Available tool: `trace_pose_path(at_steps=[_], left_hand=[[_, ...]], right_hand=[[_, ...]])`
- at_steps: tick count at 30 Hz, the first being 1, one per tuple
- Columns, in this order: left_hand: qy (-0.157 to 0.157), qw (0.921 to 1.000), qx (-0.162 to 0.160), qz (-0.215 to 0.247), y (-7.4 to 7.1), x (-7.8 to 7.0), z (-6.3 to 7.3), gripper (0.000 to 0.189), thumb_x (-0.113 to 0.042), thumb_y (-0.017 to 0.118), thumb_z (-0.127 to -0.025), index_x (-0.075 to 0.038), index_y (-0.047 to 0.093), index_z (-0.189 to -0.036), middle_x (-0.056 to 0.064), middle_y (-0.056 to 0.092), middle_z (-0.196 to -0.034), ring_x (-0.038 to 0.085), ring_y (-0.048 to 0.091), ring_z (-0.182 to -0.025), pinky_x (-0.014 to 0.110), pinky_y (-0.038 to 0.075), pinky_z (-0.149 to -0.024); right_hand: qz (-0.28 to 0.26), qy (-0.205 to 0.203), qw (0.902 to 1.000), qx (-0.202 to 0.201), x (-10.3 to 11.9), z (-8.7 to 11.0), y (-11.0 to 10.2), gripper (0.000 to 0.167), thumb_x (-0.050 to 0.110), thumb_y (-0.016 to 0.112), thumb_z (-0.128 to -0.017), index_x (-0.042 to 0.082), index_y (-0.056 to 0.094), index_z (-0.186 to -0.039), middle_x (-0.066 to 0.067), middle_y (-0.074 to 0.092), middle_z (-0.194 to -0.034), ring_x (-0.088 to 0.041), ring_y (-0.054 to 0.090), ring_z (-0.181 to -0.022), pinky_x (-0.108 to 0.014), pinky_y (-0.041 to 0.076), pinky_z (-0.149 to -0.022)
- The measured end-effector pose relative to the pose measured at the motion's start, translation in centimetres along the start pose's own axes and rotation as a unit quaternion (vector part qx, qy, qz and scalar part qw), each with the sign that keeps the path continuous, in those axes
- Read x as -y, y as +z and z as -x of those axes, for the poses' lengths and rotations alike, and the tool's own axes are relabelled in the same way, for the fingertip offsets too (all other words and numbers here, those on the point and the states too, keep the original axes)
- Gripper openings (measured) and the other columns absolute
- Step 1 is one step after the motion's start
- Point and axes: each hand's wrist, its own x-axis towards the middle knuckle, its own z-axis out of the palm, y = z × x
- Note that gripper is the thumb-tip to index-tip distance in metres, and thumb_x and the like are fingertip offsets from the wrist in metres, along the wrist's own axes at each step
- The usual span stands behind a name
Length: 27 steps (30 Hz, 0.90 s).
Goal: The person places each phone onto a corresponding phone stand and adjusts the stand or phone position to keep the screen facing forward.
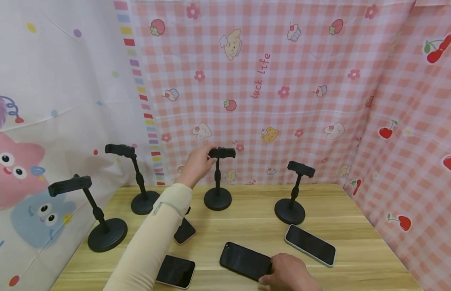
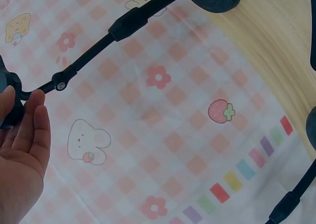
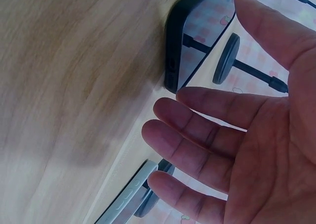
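Observation:
At the back middle, my left hand [image 1: 200, 161] pinches the left end of the clamp on a black phone stand [image 1: 217, 199]. The left wrist view shows thumb and fingers around that clamp, beside the joint of the stand's pole [image 2: 131, 23]. My right hand [image 1: 288, 271] is at the right end of a black phone [image 1: 244, 260] lying screen up on the table. In the right wrist view its fingers [image 3: 197, 135] are nearly straight and spread, with the thumb and index finger close to opposite edges of the phone [image 3: 174, 51].
Two more black stands [image 1: 108, 234] [image 1: 144, 202] are on the left, another stand [image 1: 290, 211] on the right. A white-edged phone [image 1: 310, 245] lies beside my right hand. My left sleeve [image 1: 145, 246] partly covers two phones [image 1: 177, 271] [image 1: 184, 231]. Patterned cloth [image 1: 269, 121] hangs behind the wooden table [image 1: 338, 214].

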Motion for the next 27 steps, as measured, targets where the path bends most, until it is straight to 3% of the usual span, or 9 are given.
trace_pose_path(at_steps=[8, 15, 27], left_hand=[[0.000, 1.0000, -0.006, 0.008, 0.1, -0.2, 0.1, 0.036, -0.016, 0.068, -0.096, -0.006, 0.061, -0.130, 0.013, 0.069, -0.111, 0.025, 0.064, -0.092, 0.040, 0.052, -0.078], [-0.012, 0.9996, -0.003, 0.025, 0.2, -0.5, 0.3, 0.037, -0.018, 0.069, -0.096, -0.007, 0.062, -0.130, 0.012, 0.069, -0.109, 0.024, 0.066, -0.095, 0.039, 0.053, -0.079], [-0.010, 0.9966, 0.001, 0.082, 0.6, -1.2, 1.3, 0.035, -0.021, 0.068, -0.096, -0.011, 0.064, -0.130, 0.005, 0.069, -0.095, 0.020, 0.057, -0.070, 0.033, 0.044, -0.061]], right_hand=[[0.003, 0.000, 1.0000, -0.003, 0.1, 0.0, 0.1, 0.046, 0.045, 0.081, -0.079, 0.002, 0.068, -0.091, -0.003, 0.059, -0.079, -0.020, 0.052, -0.071, -0.044, 0.049, -0.071], [0.002, -0.004, 1.0000, -0.005, 0.2, 0.0, 0.1, 0.047, 0.045, 0.081, -0.079, 0.001, 0.068, -0.092, -0.003, 0.059, -0.081, -0.020, 0.053, -0.072, -0.045, 0.049, -0.072], [0.009, -0.004, 0.9999, -0.010, 0.2, -0.1, 0.2, 0.049, 0.046, 0.082, -0.078, 0.001, 0.068, -0.093, -0.004, 0.060, -0.082, -0.021, 0.053, -0.074, -0.046, 0.049, -0.074]])
